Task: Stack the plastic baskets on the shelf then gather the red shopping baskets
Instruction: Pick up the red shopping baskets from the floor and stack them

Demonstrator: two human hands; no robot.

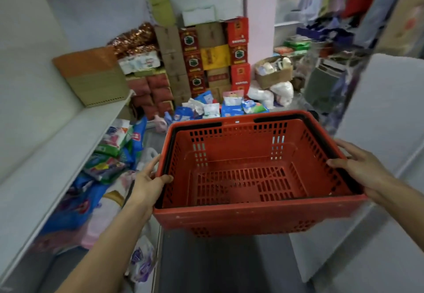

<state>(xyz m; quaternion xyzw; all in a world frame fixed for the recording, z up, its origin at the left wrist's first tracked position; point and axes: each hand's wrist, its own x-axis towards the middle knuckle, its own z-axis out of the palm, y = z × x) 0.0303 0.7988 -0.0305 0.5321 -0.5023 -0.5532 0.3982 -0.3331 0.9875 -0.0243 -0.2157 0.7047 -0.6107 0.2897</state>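
Observation:
I hold a red shopping basket (250,214) in the air over the aisle, level and empty, with black handles folded down along its rim. My left hand (146,183) grips its left rim, thumb inside. On the right rim sits my right hand (360,167), fingers wrapped over the edge. A stack of plastic baskets (91,76), orange on top and olive below, stands on the left shelf (57,152), well beyond my left hand.
Cartons (206,63) are piled against the back wall, with bagged goods (220,107) on the floor before them. More bags (110,155) lie under the left shelf. A white shelf unit (378,132) stands on the right. The dark aisle floor (220,263) runs below the basket.

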